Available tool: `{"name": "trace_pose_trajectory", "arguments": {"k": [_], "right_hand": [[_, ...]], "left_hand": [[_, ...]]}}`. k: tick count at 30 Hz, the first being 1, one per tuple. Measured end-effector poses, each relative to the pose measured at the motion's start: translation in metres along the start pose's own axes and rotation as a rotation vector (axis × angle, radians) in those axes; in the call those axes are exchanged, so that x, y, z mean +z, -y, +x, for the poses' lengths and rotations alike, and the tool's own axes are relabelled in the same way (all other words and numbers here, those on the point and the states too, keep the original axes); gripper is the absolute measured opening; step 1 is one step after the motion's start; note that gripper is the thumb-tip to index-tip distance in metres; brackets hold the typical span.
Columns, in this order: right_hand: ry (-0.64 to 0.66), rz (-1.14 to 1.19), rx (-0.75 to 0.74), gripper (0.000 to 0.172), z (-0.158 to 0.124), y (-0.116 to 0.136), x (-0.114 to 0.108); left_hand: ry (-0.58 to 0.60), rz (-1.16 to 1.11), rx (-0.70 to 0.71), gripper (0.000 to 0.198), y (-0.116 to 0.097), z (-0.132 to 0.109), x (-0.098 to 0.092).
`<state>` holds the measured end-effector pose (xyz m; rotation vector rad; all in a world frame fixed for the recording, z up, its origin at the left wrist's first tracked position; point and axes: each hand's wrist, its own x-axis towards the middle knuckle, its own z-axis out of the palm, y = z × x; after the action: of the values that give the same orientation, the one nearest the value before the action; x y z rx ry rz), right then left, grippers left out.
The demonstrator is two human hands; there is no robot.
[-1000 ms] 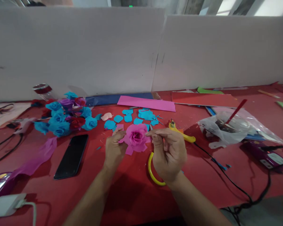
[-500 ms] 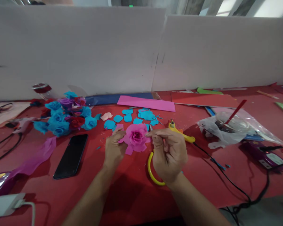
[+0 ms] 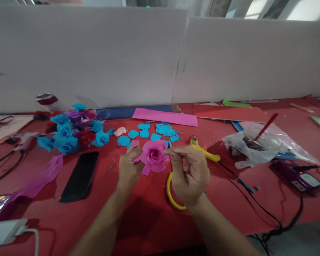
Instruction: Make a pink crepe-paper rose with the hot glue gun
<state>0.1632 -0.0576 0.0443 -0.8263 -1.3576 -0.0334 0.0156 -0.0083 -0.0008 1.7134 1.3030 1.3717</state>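
Observation:
A pink paper rose is held just above the red table, in the middle of the head view. My left hand grips it from the left, fingers closed on its outer petals. My right hand pinches the rose's right edge between thumb and forefinger. Under my right hand lie yellow-handled scissors. Several cut blue paper petals lie just behind the rose.
A bunch of blue, purple and red paper roses lies at the left, a black phone in front of it. A yellow glue gun with black cord, a bagged plastic cup, pink paper sheet and white partition boards stand behind.
Both hands keep their hold on the pink rose; my right hand has shifted a little to the left against it. Nothing else has moved.

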Motion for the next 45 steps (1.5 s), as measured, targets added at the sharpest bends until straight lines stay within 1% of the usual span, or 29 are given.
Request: {"name": "trace_pose_trajectory", "arguments": {"k": [3,6,9,13,17,22,25,28,32,34,36,37,39,40,41,42,43,44,45], "right_hand": [[0.010,-0.015,-0.025,0.029,0.001,0.000,0.000],[0.031,-0.045,-0.095,0.027,0.003,0.001,-0.002],[0.048,-0.070,-0.129,0.024,0.005,0.001,-0.003],[0.034,-0.081,-0.115,0.027,0.004,0.000,-0.004],[0.033,-0.094,-0.133,0.029,0.003,-0.002,-0.003],[0.036,-0.128,-0.139,0.026,0.004,0.000,-0.004],[0.048,-0.135,-0.137,0.027,0.005,0.000,-0.005],[0.030,-0.147,-0.142,0.029,0.005,0.000,-0.005],[0.028,-0.157,-0.122,0.026,0.004,0.000,-0.004],[0.030,-0.132,-0.096,0.024,0.004,0.001,-0.002],[-0.022,-0.051,-0.044,0.024,0.004,0.002,-0.002],[-0.069,0.000,-0.012,0.023,0.004,0.004,-0.002],[-0.182,0.062,0.052,0.021,0.005,0.005,-0.002],[-0.207,0.058,0.087,0.020,0.006,0.006,-0.003],[-0.189,0.037,0.125,0.018,0.007,0.006,-0.002],[-0.123,0.009,0.167,0.017,0.007,0.006,-0.002],[-0.016,-0.015,0.215,0.015,0.007,0.005,0.000],[0.118,-0.029,0.262,0.013,0.006,0.003,0.002],[0.252,-0.039,0.305,0.012,0.004,0.001,0.005]], "left_hand": [[0.059,-0.023,0.008,0.027,-0.002,0.000,-0.001],[0.061,-0.017,0.018,0.029,-0.002,0.000,-0.001],[0.048,-0.006,0.001,0.029,-0.003,0.000,-0.001],[0.037,-0.014,-0.046,0.030,-0.007,-0.002,0.000],[0.056,-0.094,-0.053,0.028,-0.014,-0.002,0.001],[0.032,-0.107,-0.058,0.025,-0.017,-0.001,0.001],[0.031,-0.110,-0.047,0.026,-0.017,-0.001,0.001],[0.033,-0.112,-0.054,0.023,-0.018,-0.001,0.001],[0.042,-0.139,-0.056,0.021,-0.021,-0.001,0.001],[0.041,-0.164,-0.081,0.020,-0.021,-0.002,0.001],[0.051,-0.240,-0.136,0.017,-0.020,-0.002,0.002],[0.051,-0.321,-0.169,0.015,-0.018,-0.001,0.002],[0.024,-0.570,-0.262,0.014,-0.015,0.002,0.003],[-0.001,-0.722,-0.340,0.013,-0.014,0.004,0.002],[-0.026,-0.873,-0.445,0.010,-0.013,0.007,0.002],[-0.040,-1.003,-0.573,0.007,-0.012,0.009,0.001],[-0.039,-1.103,-0.712,0.004,-0.012,0.012,0.000],[-0.028,-1.171,-0.837,0.006,-0.012,0.013,-0.001],[-0.011,-1.210,-0.933,0.010,-0.013,0.014,-0.002]]}}
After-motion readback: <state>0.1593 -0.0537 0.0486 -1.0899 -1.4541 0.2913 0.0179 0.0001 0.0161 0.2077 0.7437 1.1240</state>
